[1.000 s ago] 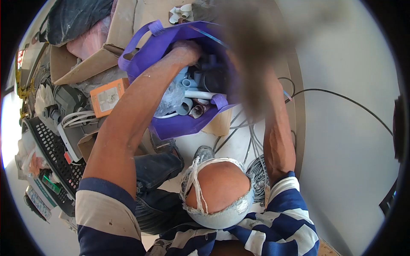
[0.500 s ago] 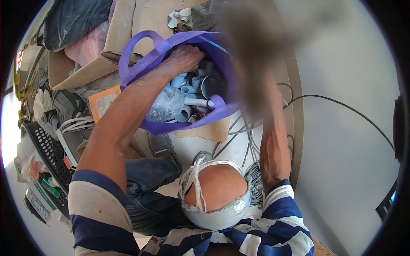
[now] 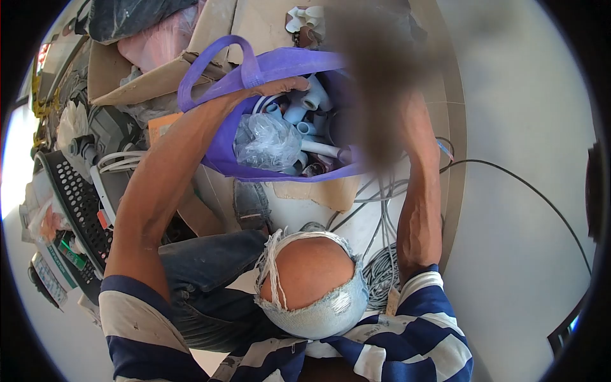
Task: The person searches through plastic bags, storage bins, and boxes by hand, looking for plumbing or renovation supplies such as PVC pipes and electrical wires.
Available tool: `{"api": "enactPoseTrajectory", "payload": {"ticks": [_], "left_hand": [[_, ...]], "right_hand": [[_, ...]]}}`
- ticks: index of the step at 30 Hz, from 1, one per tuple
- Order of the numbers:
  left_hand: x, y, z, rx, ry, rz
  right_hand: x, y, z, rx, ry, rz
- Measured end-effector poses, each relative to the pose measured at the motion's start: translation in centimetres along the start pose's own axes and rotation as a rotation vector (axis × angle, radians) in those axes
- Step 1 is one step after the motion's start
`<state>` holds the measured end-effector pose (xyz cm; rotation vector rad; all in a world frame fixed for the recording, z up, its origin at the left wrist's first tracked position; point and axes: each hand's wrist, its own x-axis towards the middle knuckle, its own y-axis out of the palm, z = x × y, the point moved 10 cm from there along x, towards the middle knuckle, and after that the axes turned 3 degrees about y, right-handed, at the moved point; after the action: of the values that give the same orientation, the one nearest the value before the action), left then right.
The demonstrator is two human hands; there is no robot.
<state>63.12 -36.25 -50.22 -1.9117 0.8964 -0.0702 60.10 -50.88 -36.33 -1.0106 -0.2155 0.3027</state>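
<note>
Risen into view since the earlier frame: one grey pipe fitting (image 3: pixel 315 97), upper centre, inside purple bag (image 3: pixel 223 153). Left hand (image 3: pixel 280 86) touched it, fingers bent, grip unclear. Right hand: blur-hidden, fingers untellable.

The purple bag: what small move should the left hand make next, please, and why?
Probably take a firm hold of the grey-blue pipe fitting with the left hand. The hand is right at this fitting inside the mouth of the purple bag, and the clear plastic does not cover it. Whether the grip is firm cannot be told.
</note>
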Motion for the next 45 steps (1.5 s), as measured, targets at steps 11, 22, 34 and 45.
{"api": "enactPoseTrajectory", "payload": {"ticks": [11,22,34,45], "left_hand": [[0.9,3.7,-1.4,0.142,-0.079,0.132],[4.6,11.4,-3.8,0.04,0.102,0.134],[-1.1,-1.5,-11.5,0.234,0.047,0.163],[2.5,8.2,-9.7,0.236,0.44,-0.164]], "right_hand": [[-2.2,-2.5,-1.2,-0.059,0.13,-0.108],[-5.0,-3.9,-6.8,-0.159,0.308,-0.154],[-7.4,-5.9,-3.0,0.115,0.429,-0.146],[-6.5,-5.0,-1.9,0.091,0.36,-0.171]]}}
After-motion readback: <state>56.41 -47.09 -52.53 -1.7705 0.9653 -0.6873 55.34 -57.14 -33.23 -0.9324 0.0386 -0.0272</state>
